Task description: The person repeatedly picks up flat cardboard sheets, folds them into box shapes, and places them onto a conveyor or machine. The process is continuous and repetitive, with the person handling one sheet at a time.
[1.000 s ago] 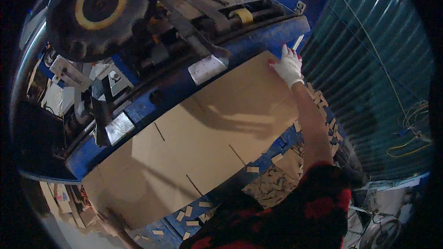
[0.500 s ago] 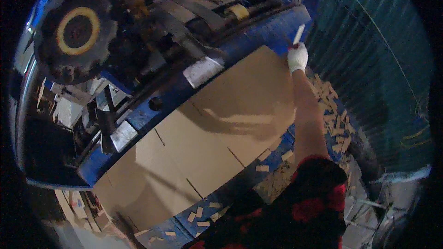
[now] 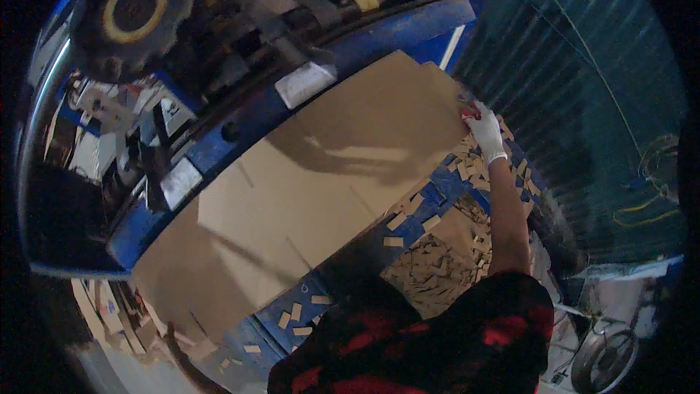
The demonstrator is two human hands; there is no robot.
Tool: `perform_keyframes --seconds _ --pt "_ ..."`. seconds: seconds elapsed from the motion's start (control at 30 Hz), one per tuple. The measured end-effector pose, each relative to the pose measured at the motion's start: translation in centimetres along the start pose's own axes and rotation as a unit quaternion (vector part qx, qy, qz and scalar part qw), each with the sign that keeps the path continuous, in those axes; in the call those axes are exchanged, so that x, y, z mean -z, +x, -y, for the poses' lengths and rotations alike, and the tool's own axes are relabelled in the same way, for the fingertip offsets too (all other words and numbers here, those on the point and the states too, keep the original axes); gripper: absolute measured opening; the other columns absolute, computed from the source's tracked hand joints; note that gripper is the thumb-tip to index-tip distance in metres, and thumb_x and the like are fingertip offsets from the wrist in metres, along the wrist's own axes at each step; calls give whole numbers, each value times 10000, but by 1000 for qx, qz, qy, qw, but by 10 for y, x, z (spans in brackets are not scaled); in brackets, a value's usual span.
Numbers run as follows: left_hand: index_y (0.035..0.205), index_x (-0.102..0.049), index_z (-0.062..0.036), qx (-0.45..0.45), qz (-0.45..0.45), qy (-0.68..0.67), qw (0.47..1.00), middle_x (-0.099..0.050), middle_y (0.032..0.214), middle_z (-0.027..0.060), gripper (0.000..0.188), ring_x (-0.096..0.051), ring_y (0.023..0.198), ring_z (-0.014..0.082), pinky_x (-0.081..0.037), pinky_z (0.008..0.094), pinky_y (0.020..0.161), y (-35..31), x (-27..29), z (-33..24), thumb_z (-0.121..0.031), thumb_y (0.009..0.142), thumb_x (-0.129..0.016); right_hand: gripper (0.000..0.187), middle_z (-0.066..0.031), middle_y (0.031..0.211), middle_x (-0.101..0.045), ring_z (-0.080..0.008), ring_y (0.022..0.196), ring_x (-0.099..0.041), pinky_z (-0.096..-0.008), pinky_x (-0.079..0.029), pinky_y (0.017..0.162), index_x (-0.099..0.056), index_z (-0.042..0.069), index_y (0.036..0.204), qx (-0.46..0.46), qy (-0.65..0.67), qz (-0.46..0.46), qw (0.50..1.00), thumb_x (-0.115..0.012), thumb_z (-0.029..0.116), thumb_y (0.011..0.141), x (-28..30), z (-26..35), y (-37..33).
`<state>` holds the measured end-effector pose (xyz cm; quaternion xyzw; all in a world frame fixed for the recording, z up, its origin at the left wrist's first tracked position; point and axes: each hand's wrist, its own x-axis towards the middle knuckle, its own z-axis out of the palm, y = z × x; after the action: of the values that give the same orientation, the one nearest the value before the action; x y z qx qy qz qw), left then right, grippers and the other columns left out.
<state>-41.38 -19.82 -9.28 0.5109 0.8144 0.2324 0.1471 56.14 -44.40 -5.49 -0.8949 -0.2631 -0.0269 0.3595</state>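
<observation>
A large brown cardboard sheet (image 3: pixel 292 197) with several slots lies slantwise along the front of a blue machine. Another cardboard layer (image 3: pixel 440 79) peeks out at its far right corner. My right hand (image 3: pixel 484 131), in a white glove with red at the fingertips, is at the sheet's right edge, its fingers curled against it. At the lower left, my left hand (image 3: pixel 172 337) is dark and blurred beside the sheet's near left end; its fingers cannot be made out. Shadows fall across the cardboard.
The blue machine beam (image 3: pixel 219 142) runs along the sheet's far side, with a dark wheel (image 3: pixel 133 11) above it. Small cardboard offcuts (image 3: pixel 430 263) lie heaped on the near right. A green corrugated wall (image 3: pixel 583 66) stands at the right, and a round metal-rimmed fan-like object (image 3: pixel 605 357) below.
My right hand has come back toward me along the right side, from the blue surface by the far corner to the sheet's edge. The whole view has shifted slightly.
</observation>
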Motion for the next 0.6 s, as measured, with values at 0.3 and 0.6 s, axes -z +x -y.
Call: perform_keyframes --seconds 0.3,0.6 --pt "1390 -383 -42 102 95 -101 985 -585 867 12 793 -515 708 103 -394 279 555 -64 58 -36 -272 740 -776 702 -156 1207 -572 -223 1041 -578 -349 -497 842 -458 -47 1287 -29 161 37 986 -794 65 681 -5 -5 -9" --pt "1351 -402 -36 -98 113 -115 982 -561 1069 71 677 -535 985 157 -476 294 809 -96 58 -63 -75 747 -707 453 -128 1169 -550 -216 996 -593 -351 -517 779 -533 22 1201 -274 535 115 791 -708 123 795 16 14 -82"
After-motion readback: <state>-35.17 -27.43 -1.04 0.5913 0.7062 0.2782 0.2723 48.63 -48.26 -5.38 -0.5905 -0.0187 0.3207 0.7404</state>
